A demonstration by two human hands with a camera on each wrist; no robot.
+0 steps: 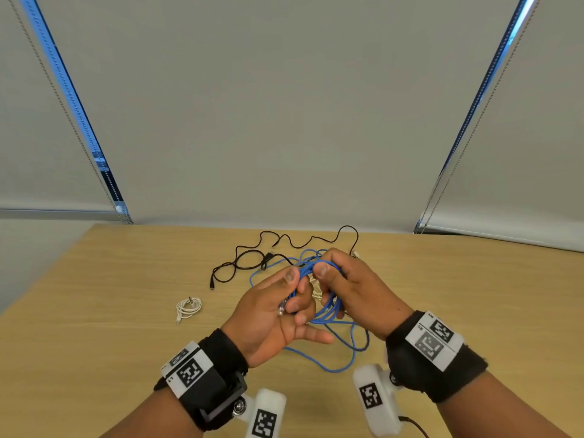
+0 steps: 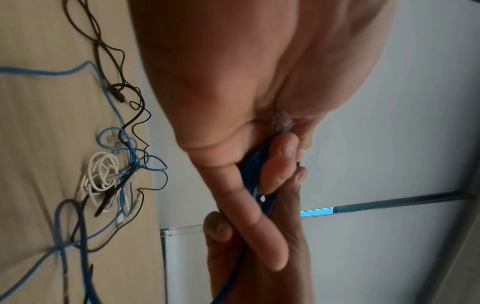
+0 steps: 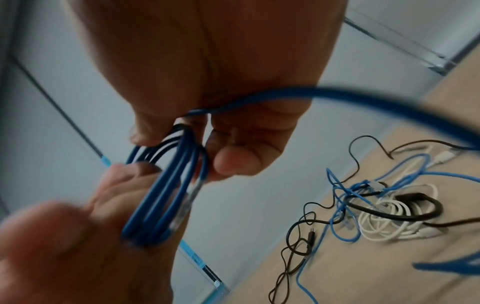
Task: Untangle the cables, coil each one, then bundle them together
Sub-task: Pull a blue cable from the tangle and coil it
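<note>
Now the blue cable (image 1: pixel 327 306) is held up over the table (image 1: pixel 94 343), between the two hands. Part of it has been made into loops, and the loops are gripped by both hands. The left hand (image 1: pixel 271 314) is curled round one side of the loops, with the clear plug (image 1: pixel 282 308) sticking out by its fingers. The right hand (image 1: pixel 350 289) is curled round the other side, with its thumb pressed on top.

The cable looks light and bendy, but a bit springy, so the loops would likely pop open if they were let go. It should be held where the loops cross, not by the plug, which could snap. The loose end trails down onto the table and runs back into the pile, so it may catch when pulled.

More cable is left on the table behind the hands. A thin black cable (image 1: pixel 252 260) is spread out in wiggles there, and in the wrist views it is seen mixed up with blue and white ones. A small white coil (image 1: pixel 189 307) is set apart to the left, already wound.

The table is light wood and looks smooth. Grey blinds (image 1: pixel 284 105) are hung behind it, with bead chains (image 1: pixel 63 99) down the sides.
</note>
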